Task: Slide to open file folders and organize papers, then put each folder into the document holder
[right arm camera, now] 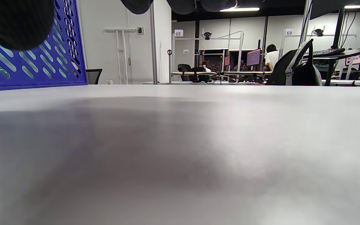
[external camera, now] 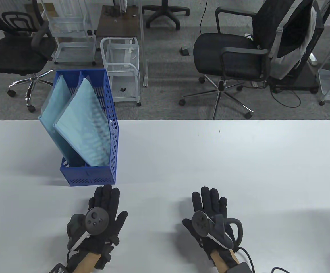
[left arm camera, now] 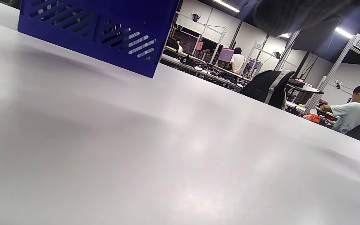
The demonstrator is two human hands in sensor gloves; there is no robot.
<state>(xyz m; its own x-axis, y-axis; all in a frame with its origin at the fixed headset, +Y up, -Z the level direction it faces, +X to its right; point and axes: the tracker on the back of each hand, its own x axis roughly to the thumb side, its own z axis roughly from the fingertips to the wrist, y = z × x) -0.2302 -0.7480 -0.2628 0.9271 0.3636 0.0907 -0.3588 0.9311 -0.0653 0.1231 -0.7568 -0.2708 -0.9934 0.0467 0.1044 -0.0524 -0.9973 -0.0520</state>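
Hands flat on table [external camera: 238, 159] | left [external camera: 102, 216] fingers straight | right [external camera: 210, 216] fingers straight

We get even overhead light, bright table [external camera: 210, 159], soft shadows under both hands. Table view sharp, slight barrel bend at edges. Wrist views: ceiling strips [right arm camera: 239, 9] glare, fingers [right arm camera: 14, 22] at top edge blurred dark blobs, near tabletop soft, background fairly crisp. Left wrist view tilted.

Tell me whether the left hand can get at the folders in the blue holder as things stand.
Probably yes: the left hand lies flat and empty just before the document holder, and both folders stick out of its open top, unobstructed.
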